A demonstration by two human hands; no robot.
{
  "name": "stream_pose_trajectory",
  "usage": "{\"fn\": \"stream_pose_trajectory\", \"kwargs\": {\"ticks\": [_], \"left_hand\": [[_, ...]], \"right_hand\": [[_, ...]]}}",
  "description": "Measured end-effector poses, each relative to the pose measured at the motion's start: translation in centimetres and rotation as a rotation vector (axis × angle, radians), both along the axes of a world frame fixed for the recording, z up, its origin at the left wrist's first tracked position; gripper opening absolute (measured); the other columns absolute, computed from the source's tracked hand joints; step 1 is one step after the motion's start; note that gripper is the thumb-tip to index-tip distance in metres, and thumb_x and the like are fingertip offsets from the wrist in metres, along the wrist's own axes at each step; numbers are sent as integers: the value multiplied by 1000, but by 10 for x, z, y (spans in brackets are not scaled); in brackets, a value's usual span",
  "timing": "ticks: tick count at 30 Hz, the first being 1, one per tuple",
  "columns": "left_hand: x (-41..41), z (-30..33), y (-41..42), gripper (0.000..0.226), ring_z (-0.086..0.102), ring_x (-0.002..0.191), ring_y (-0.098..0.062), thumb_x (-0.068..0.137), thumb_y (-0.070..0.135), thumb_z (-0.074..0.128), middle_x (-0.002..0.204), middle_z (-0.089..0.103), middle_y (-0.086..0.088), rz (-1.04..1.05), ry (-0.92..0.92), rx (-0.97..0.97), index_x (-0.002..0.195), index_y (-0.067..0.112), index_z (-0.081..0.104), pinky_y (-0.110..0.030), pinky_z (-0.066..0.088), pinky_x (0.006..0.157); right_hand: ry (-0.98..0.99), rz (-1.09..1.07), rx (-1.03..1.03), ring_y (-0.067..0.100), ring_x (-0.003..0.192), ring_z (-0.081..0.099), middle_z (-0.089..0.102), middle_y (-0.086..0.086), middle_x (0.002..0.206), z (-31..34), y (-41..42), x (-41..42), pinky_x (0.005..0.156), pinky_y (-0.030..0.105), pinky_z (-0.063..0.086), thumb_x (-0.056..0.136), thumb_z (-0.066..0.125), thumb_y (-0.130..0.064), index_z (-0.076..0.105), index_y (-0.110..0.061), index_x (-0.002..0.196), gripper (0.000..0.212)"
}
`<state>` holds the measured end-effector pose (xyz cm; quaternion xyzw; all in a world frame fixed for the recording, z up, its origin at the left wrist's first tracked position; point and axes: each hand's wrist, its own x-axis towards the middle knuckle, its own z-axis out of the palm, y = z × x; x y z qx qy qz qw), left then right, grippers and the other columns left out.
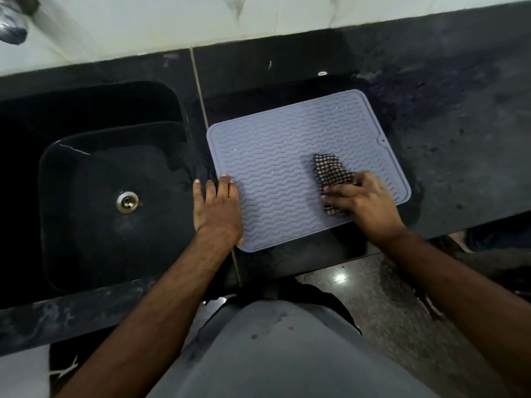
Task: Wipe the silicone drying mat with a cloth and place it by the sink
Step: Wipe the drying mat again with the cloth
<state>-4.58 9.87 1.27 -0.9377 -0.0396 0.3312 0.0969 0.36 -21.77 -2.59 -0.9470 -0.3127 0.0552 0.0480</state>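
A grey silicone drying mat (281, 156) with wavy ridges lies flat on the black counter, just right of the sink. Water droplets glint on its ridges. My left hand (218, 206) lies flat with straight fingers on the mat's left edge, partly on the counter. My right hand (362, 196) grips a small dark checked cloth (330, 169) and presses it on the mat's right front part. Part of the cloth is hidden under my fingers.
A black sink (86, 173) with a metal drain (127, 201) sits to the left. The black counter (459, 145) runs right, wet around the mat. A white tiled wall (258, 15) stands behind. The counter's front edge is near my body.
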Motion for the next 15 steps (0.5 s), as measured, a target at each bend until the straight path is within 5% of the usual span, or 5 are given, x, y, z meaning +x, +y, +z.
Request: {"fn": "stream_pose_trajectory", "kwargs": {"ticks": [7,11,15], "left_hand": [[2,2,-15,109,15,151,-32,82,37,76,165,9,-17,-21,-54,32,157,2,5,-58,1,123],[7,0,-24,101,19,150,-34,85,32,71,162,15,-23,-54,-63,73,155,-4,7,-54,6,124],[10,0,-30,96,25,147,-36,85,26,71,158,23,-26,-50,-100,80,153,-8,12,-51,14,124]], "right_hand": [[-201,-324,-148,31,93,41,68,-8,85,39,-37,26,75,41,37,83,48,-27,78,-24,85,31],[-166,-418,180,36,92,45,71,5,112,53,-18,27,77,39,39,67,49,9,72,-19,118,62],[77,-320,504,30,112,52,60,8,136,56,42,-3,97,36,44,76,50,6,53,-17,143,71]]}}
